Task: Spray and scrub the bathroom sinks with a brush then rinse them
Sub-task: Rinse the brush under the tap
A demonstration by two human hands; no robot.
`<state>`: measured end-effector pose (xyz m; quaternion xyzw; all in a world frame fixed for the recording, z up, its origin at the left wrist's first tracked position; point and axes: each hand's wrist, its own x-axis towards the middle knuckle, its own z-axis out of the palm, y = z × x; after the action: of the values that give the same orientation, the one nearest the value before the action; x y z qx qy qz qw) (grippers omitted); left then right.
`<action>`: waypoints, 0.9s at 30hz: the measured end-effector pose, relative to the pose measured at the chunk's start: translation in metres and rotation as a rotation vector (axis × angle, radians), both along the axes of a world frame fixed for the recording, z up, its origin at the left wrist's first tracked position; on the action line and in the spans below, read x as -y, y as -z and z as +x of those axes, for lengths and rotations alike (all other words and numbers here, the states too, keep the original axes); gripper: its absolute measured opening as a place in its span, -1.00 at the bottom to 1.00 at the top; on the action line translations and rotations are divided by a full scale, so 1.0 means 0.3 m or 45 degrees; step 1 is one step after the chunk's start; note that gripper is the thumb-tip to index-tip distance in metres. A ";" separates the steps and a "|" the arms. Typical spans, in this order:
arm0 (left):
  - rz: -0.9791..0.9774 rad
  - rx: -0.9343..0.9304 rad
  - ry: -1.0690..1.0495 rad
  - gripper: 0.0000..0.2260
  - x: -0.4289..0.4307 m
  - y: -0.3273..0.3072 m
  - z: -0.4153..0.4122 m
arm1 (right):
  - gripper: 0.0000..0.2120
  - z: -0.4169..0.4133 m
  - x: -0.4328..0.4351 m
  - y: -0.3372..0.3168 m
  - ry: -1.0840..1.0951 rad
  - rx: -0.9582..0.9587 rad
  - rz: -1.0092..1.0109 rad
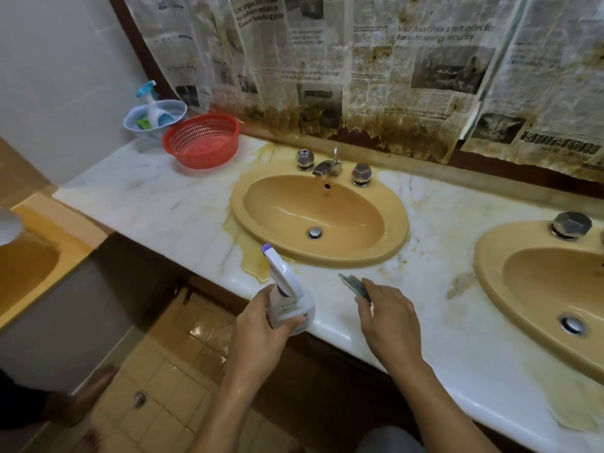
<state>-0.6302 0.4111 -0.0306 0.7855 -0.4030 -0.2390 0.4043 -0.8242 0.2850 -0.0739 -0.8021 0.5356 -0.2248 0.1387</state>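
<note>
My left grip [271, 318] is wrapped around a white spray bottle [289, 299], its nozzle tipped up toward the nearer sink [287, 204]. My right grip [389, 318] is curled over a small greyish brush [354, 286] at the front of the bench [157, 197]. I cannot tell whether the brush touches it. Yellow stains ring that sink, and a second sink [490, 269] sits at the right. Behind the nearer sink are chrome taps [327, 166]. A red basket [202, 140] stands far left on the bench, and stained newspaper [359, 60] covers the wall.
</note>
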 end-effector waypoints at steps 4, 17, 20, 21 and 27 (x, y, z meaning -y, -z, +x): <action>-0.021 0.051 0.019 -0.60 0.002 -0.015 0.121 | -0.74 0.089 0.003 -0.038 -0.018 0.002 -0.066; -0.012 0.017 0.008 -0.59 0.328 -0.044 0.526 | -0.65 0.429 0.350 -0.027 -0.126 0.058 -0.310; -0.051 0.055 0.001 -0.60 0.401 -0.057 0.657 | -0.63 0.545 0.439 -0.032 -0.163 0.053 -0.334; -0.062 0.059 -0.003 -0.62 0.426 -0.067 0.702 | -0.63 0.589 0.467 -0.040 -0.173 0.045 -0.328; -0.139 0.053 0.001 -0.65 0.571 -0.119 0.994 | -0.68 0.909 0.607 -0.102 -0.186 -0.013 -0.311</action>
<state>-0.3320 0.2397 0.0053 0.7670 -0.4240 -0.2003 0.4380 -0.5514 0.1030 -0.0433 -0.8511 0.4450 -0.2734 0.0532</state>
